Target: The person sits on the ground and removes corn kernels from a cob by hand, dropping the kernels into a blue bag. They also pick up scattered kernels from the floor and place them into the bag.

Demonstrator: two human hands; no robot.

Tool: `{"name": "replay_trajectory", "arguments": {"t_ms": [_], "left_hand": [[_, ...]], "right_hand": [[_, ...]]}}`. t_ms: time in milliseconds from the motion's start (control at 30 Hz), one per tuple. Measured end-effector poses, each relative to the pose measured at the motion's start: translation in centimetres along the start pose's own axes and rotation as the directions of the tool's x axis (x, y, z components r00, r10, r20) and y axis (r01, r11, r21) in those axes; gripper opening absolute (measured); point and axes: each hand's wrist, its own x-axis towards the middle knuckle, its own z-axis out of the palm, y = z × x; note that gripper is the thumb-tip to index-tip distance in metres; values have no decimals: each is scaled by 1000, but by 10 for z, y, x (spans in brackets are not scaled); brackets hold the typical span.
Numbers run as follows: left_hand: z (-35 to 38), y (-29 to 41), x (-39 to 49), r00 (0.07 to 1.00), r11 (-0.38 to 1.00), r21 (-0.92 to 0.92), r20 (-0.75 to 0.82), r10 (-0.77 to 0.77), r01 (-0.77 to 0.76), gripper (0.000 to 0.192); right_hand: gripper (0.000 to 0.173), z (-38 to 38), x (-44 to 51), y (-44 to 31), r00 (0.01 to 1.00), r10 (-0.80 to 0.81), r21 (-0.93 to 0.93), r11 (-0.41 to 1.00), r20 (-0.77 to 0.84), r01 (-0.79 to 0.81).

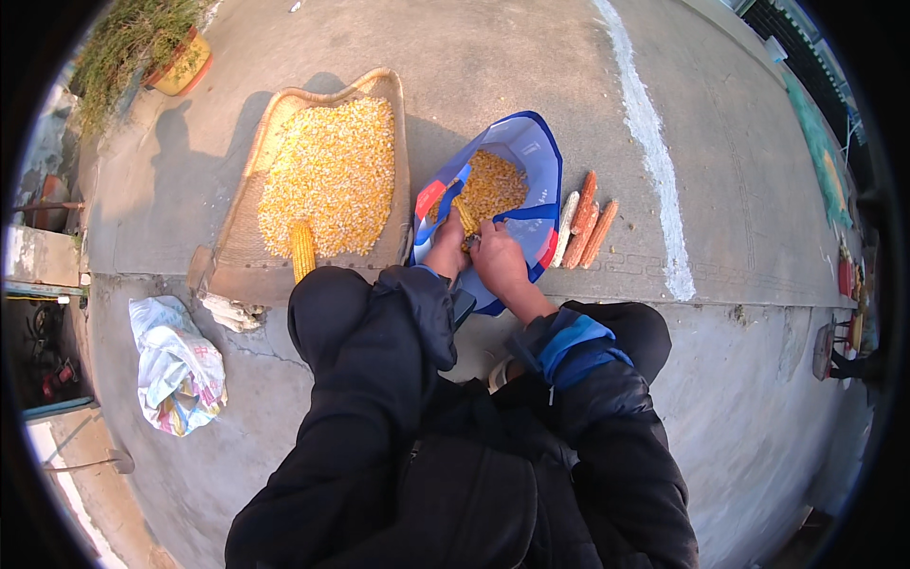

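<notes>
A blue-edged shopping bag (542, 153) stands open-mouthed before my knees, with loose corn kernels (498, 181) inside. Within its mouth my left hand (448, 245) is closed around an ear of corn (466, 215). My right hand (498, 262) touches the near end of that ear, its fingers bent; what lies under them is hidden. Left of the bag, a woven winnowing basket (238, 206) holds a heap of yellow kernels (334, 178), and another ear of corn (303, 249) lies at the heap's near edge.
Several bare corncobs (601, 233) lie right of the bag. A crumpled plastic sack (174, 363) is on the concrete at left. A potted plant (183, 64) stands at the upper left, and a white painted line (650, 142) crosses the ground at right.
</notes>
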Motion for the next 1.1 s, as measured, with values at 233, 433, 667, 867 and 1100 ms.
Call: {"name": "replay_trajectory", "arguments": {"t_ms": [233, 433, 667, 867, 1100], "left_hand": [[-6, 4, -5, 994, 999, 33, 105, -22, 18, 53], [6, 6, -15, 991, 993, 109, -119, 66, -53, 49], [1, 8, -9, 1000, 999, 45, 4, 22, -22, 49], [-7, 7, -15, 983, 988, 66, 110, -150, 143, 48], [-18, 0, 12, 943, 966, -134, 280, -179, 223, 52]], "right_hand": [[21, -8, 10, 0, 985, -85, -182, 977, 153, 113], [22, 12, 0, -10, 998, 56, -12, 998, -34, -56], [21, 7, 14, -2, 993, -39, -154, 986, 112, 56], [26, -28, 58, 30, 912, 115, 239, 945, 394, -222], [24, -29, 35, 22, 969, 142, 207, 961, 203, -184]]}}
